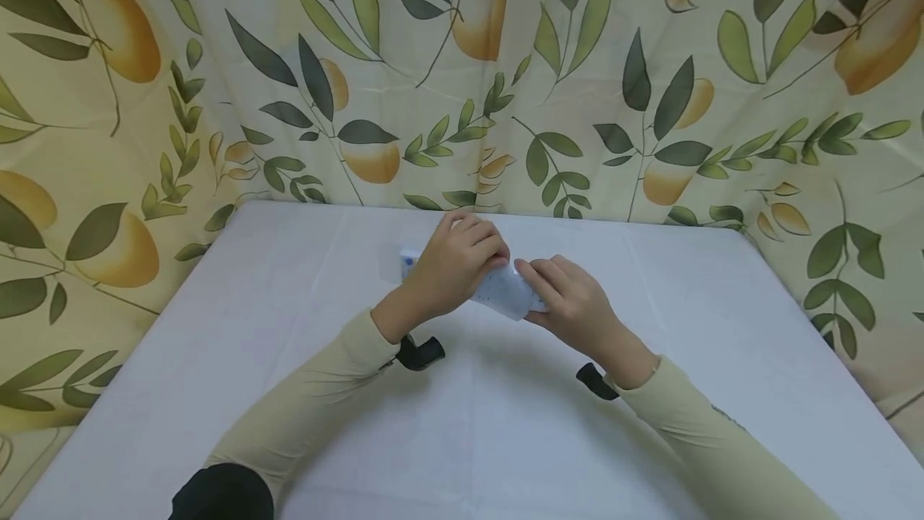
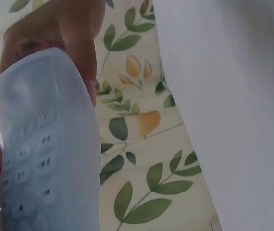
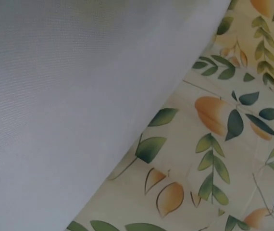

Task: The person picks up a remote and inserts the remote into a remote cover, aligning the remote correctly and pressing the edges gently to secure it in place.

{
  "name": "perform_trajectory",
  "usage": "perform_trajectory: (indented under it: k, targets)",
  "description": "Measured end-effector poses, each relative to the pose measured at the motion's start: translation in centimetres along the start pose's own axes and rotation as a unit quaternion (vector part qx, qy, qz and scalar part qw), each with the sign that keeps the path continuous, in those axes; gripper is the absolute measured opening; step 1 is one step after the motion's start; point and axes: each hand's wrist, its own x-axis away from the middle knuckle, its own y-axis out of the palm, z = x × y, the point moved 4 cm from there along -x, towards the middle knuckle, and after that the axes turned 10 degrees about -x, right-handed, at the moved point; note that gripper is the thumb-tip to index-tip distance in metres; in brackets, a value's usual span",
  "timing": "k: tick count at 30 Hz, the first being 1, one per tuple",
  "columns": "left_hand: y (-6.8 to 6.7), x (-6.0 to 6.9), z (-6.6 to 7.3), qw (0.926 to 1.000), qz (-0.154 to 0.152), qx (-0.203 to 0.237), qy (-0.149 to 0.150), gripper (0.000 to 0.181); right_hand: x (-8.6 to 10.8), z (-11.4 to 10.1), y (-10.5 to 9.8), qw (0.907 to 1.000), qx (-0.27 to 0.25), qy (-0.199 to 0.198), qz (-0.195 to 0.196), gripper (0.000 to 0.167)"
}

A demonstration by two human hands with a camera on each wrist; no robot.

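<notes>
A pale remote control (image 1: 501, 293) in a translucent sleeve is held between both hands above the table. In the left wrist view, rows of buttons on the remote (image 2: 29, 168) show through the milky sleeve (image 2: 79, 154). My left hand (image 1: 455, 263) grips it from above, with curled fingers at the middle. My right hand (image 1: 576, 303) pinches the right end, thumb side toward the left hand. A pale end with blue dots (image 1: 407, 263) sticks out left of the left hand. Neither hand appears in the right wrist view.
A white-covered table (image 1: 462, 440) lies under the hands. Behind it and at its sides hangs a curtain (image 1: 447, 127) printed with leaves and fruit. Black straps (image 1: 421, 353) sit at both wrists. A dark round object (image 1: 222, 492) is at the lower left.
</notes>
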Motion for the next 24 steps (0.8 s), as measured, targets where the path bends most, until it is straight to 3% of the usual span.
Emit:
perform_trajectory:
  k: [5,12,15,18,24]
  targets:
    - [-0.1,0.0,0.5,0.9997,-0.009,0.02,-0.011,0.009,-0.1,0.0,0.3,0.9998,-0.018,-0.001,0.0,0.068]
    - [-0.4,0.2,0.1,0.9978,0.01,0.017,-0.064,0.008,-0.3,0.5,0.3,0.9998,-0.007,0.015,-0.012,0.071]
    - [-0.4,0.3,0.0,0.9985,0.015,-0.016,-0.051,0.007,-0.2,0.7,0.1,0.9995,0.006,0.025,-0.015,0.073]
    - [-0.3,0.4,-0.1,0.9978,0.001,-0.061,-0.026,0.012,0.1,0.9,-0.2,0.9992,0.019,0.036,-0.008,0.073]
    - [0.2,1.1,-0.2,0.9905,-0.051,-0.128,0.013,0.059,0.2,1.3,-0.7,0.9931,0.037,0.109,0.023,0.068]
